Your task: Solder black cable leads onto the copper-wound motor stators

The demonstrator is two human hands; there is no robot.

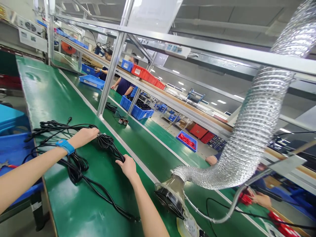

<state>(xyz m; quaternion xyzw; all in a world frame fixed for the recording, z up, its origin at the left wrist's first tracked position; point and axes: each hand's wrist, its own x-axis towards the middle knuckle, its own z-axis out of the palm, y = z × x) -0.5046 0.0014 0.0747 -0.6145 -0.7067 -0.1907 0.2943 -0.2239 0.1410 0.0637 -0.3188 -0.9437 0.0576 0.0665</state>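
left hand: i have its fingers closed around the near-left end of the bundle, a blue wristband behind it on the wrist.
right hand: i have its fingers curled shut on the other end of the same bundle, thumb pointing in toward the left.
cable bundle: black, looped, stretched between my two hands above the green table, close to the pale rail along its far edge.
loose cables: more black loops lying on the table under and beside my left forearm, some running over its left edge, one length trailing toward my right forearm.
left side: a blue bin beside the table, with a red-handled tool in it.
right side: a silver duct slopes down to a hood with a dark ribbed mouth, just beside my right forearm.
beyond the rail: a blue crate of black things, and a blue tray of red pieces farther right.
co-worker's hands: at the lower right, seemingly on a red part, though i see them poorly past the hose.
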